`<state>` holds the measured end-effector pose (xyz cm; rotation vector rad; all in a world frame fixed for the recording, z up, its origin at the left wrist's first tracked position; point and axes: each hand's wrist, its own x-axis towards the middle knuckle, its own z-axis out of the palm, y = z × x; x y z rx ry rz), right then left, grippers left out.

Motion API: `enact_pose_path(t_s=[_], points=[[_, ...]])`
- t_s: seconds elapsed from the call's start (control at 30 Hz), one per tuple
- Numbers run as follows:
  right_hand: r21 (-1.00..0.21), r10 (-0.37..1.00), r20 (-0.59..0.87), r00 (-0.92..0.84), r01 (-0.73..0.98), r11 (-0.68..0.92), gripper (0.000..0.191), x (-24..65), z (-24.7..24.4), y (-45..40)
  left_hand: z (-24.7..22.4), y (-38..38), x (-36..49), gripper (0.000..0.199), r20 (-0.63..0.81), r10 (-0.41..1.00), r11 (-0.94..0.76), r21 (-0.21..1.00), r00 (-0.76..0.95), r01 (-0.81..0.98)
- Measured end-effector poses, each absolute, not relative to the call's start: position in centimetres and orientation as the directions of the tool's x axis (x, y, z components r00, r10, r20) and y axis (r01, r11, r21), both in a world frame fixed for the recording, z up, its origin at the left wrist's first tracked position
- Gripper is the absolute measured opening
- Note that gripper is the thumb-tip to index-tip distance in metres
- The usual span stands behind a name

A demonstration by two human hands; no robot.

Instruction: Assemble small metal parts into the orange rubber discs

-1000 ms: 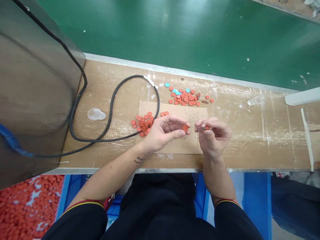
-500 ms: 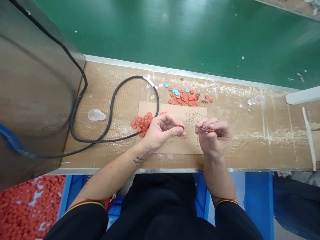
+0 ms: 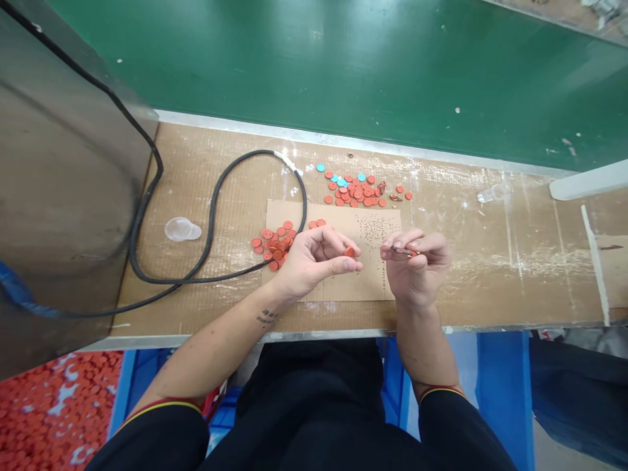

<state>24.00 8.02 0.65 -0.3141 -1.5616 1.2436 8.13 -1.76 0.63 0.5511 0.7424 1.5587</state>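
While both hands hang just above a cardboard sheet, the left hand and the right hand face each other across a narrow gap. The left thumb and forefinger pinch an orange-red disc, tilted at the fingertips with its edge toward the gap, while the other left fingers curl loosely inward. The right thumb and forefinger press together on a slim metal piece. Its long axis lies almost level and runs across the gap toward the disc. A small orange end shows on the side away from the disc, but the fingers hide enough that its exact shape cannot be told.

The disc is therefore on the left of the metal piece, and each hand is nearest to what it grips. Outward from the left hand's wrist side, a heap of orange-red discs sits at the sheet's edge, closer to the left hand than to the right. Ahead of both grips lies a looser spread of orange and turquoise discs, and small dark specks dot the cardboard just ahead of the gap. A black cable loops farther out beyond the left hand.
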Motion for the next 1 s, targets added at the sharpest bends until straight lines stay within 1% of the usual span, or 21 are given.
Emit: enact_pose_path(t_s=[0.03,0.13,0.23,0.37,0.47,0.57,0.7,0.8,1.0], points=[[-0.825,0.728,0.554,-0.403,-0.386,0.414,0.019,23.9,0.7,8.0,0.6,-1.7,8.1,0.037,-0.075,0.989,-0.031,0.729,-0.124,-0.684],[-0.830,0.732,0.545,-0.409,-0.384,0.404,0.019,23.9,0.7,8.0,0.4,-1.6,8.1,0.041,-0.065,0.989,-0.046,0.724,-0.135,-0.688],[-0.830,0.736,0.544,-0.403,-0.388,0.401,0.020,24.0,0.7,7.9,0.3,-1.6,8.1,0.034,-0.076,0.987,-0.041,0.732,-0.142,-0.680],[-0.854,0.777,0.501,-0.380,-0.360,0.375,0.025,24.1,0.6,7.9,0.4,-1.7,8.2,0.033,-0.100,0.989,-0.012,0.694,-0.113,-0.720],[-0.854,0.793,0.494,-0.356,-0.370,0.366,0.018,24.1,0.5,7.9,0.4,-1.9,8.2,0.029,-0.085,0.991,-0.017,0.675,-0.101,-0.738],[-0.828,0.762,0.541,-0.356,-0.383,0.409,0.012,24.3,0.5,7.7,0.2,-2.0,8.3,0.029,-0.085,0.993,-0.001,0.675,-0.080,-0.738],[-0.810,0.714,0.586,-0.382,-0.302,0.503,0.015,24.5,0.4,7.5,0.0,-1.9,8.3,0.030,-0.034,0.998,-0.012,0.665,-0.046,-0.746],[-0.777,0.684,0.628,-0.371,-0.260,0.573,0.016,24.5,0.3,7.2,-0.2,-1.8,8.5,0.025,0.016,0.999,-0.046,0.661,-0.047,-0.749],[-0.703,0.628,0.709,-0.321,-0.248,0.667,0.018,24.0,0.4,6.9,-0.4,-1.9,8.7,0.025,0.012,0.998,-0.053,0.680,-0.061,-0.731]])
